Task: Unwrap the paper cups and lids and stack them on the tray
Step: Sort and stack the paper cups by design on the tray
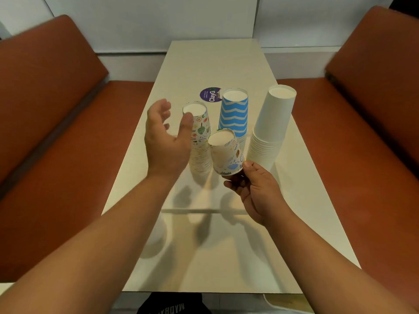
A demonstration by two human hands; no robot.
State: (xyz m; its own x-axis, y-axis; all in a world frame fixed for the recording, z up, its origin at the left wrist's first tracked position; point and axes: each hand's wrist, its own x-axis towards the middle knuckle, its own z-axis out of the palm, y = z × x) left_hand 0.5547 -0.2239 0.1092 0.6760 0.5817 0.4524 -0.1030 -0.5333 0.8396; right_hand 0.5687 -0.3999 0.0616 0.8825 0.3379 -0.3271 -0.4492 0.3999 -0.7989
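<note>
Three upside-down stacks of paper cups stand on the clear tray [226,210] that lies on the pale surface [204,64]: a doodle-printed stack [200,150] at the left, a blue zigzag stack [234,115] behind the middle, and a plain white stack [269,130] at the right, leaning a little. One loose doodle cup [225,152], also mouth down and tilted, is held in the air between the printed stack and the white one, in front of the blue one. The right hand [256,191] pinches it at the rim from below, thumb on the outer wall and the other fingers tucked under, where they cannot be made out well. The left hand [165,141] hovers just beside the top of the doodle stack, its fingers spread and relaxed, holding nothing; whether it touches the stack I cannot tell, as the thumb overlaps the top cup.

My guess is that the loose cup belongs on the matching doodle stack. To do that well, the left hand should steady the stack near its top (it is tall and light, so a nudge could topple it into its neighbours), while the right hand levels the cup, centres its mouth over the upturned base and lowers it straight down without pressing hard. No lids or wrapping show on the tray. A round purple sticker [210,94] lies on the surface beyond the cups.
</note>
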